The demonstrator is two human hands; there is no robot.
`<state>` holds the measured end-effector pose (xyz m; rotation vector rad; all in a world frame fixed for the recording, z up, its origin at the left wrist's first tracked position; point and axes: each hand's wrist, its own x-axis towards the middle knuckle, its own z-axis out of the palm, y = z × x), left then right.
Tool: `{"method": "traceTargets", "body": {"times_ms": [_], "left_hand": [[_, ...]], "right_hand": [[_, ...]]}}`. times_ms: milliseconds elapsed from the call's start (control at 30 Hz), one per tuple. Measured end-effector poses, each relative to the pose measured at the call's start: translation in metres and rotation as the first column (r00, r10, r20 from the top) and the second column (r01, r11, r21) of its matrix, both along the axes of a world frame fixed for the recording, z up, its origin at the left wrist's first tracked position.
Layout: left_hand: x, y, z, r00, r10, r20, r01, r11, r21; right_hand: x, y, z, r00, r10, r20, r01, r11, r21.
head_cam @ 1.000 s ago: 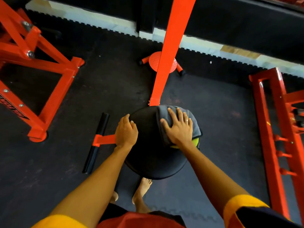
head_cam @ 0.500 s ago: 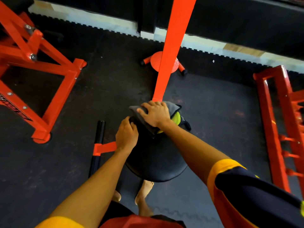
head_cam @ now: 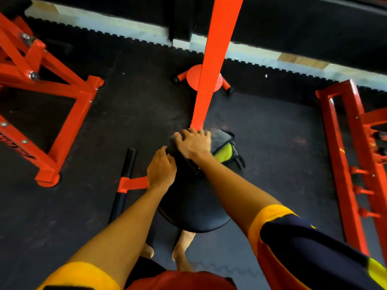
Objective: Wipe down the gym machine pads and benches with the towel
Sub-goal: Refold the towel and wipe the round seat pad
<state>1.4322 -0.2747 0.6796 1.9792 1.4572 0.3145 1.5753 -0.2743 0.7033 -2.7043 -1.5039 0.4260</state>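
Towel [head_cam: 220,137] under right hand [head_cam: 193,143] now along far pad [head_cam: 194,206] edge, left-to-right

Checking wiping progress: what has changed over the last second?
The right hand slid the towel from the round pad's right side to its far edge beside the orange post, bunching it. The left hand stayed gripping the pad's left edge; the pad did not move.
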Motion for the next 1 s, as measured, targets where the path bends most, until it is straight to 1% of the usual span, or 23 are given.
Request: {"method": "traceTargets", "body": {"times_ms": [33,67,100,133,200,267,367,433,533,600,733,833,1000], "left_hand": [[-0.001,0.000,-0.001,1.000,0.005,0.009,-0.005,1.000,-0.011],[-0.002,0.000,-0.001,1.000,0.012,0.020,-0.012,1.000,-0.022],[-0.002,0.000,-0.001,1.000,0.016,0.025,-0.015,0.999,-0.028],[-0.003,0.000,-0.001,1.000,0.018,0.024,-0.017,1.000,-0.026],[-0.003,0.001,-0.003,1.000,0.014,0.008,-0.014,1.000,-0.005],[-0.004,0.000,-0.003,1.000,0.006,0.005,-0.006,1.000,-0.007],[-0.006,-0.001,-0.002,0.999,-0.028,0.024,0.028,1.000,-0.007],[-0.008,-0.001,-0.003,0.998,-0.047,0.032,0.047,0.999,-0.001],[-0.011,-0.004,-0.004,0.999,-0.034,0.026,0.035,0.999,-0.003],[-0.015,-0.006,-0.005,0.998,-0.043,0.051,0.044,0.999,-0.022],[-0.021,-0.007,-0.009,0.995,-0.047,0.091,0.052,0.997,-0.050],[-0.031,-0.009,-0.008,0.990,-0.076,0.117,0.087,0.992,-0.091],[-0.044,-0.015,-0.010,0.980,-0.035,0.198,0.067,0.985,-0.158]], "right_hand": [[-0.014,0.005,-0.003,0.995,0.094,0.022,-0.094,0.996,0.003],[-0.022,0.006,-0.005,0.988,0.152,0.034,-0.152,0.988,0.014],[-0.021,0.004,-0.006,0.986,0.162,0.038,-0.163,0.986,0.040],[-0.015,-0.001,-0.006,0.991,0.131,0.039,-0.134,0.988,0.080],[0.005,-0.017,-0.007,0.999,0.004,0.035,-0.009,0.990,0.139],[0.028,-0.040,-0.009,0.988,-0.152,0.013,0.149,0.981,0.123],[0.049,-0.076,-0.006,0.920,-0.385,-0.077,0.390,0.919,0.063],[0.050,-0.098,-0.003,0.863,-0.485,-0.141,0.495,0.868,0.048],[0.034,-0.126,-0.002,0.802,-0.576,-0.160,0.589,0.806,0.056],[0.018,-0.139,0.000,0.756,-0.636,-0.152,0.650,0.756,0.071],[-0.013,-0.154,0.001,0.692,-0.712,-0.121,0.721,0.689,0.073],[-0.042,-0.164,0.000,0.628,-0.772,-0.094,0.778,0.623,0.077],[-0.089,-0.173,0.003,0.521,-0.844,-0.130,0.854,0.516,0.067]]}}
